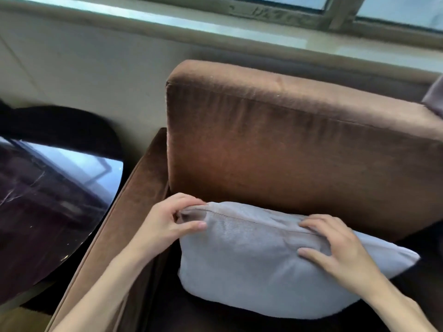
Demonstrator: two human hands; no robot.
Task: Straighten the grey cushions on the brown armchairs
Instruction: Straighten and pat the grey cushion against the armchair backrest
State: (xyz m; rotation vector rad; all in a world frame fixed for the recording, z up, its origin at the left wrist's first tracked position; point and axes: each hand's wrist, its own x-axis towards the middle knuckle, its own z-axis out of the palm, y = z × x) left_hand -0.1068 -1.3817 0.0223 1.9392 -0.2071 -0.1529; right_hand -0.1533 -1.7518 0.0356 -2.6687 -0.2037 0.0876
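A grey cushion [259,267] stands on the seat of a brown armchair [287,144], leaning against the bottom of its backrest and tilted down to the right. My left hand [167,221] pinches the cushion's upper left corner between thumb and fingers. My right hand [335,248] grips the top seam further right, thumb on the front face and fingers curled over the edge. Both forearms reach in from the bottom of the view.
A round glossy dark table [48,200] stands left of the armchair's left armrest [115,226]. A pale wall and window sill [239,27] run behind the chair. A bit of another grey cushion [435,97] shows at the right edge.
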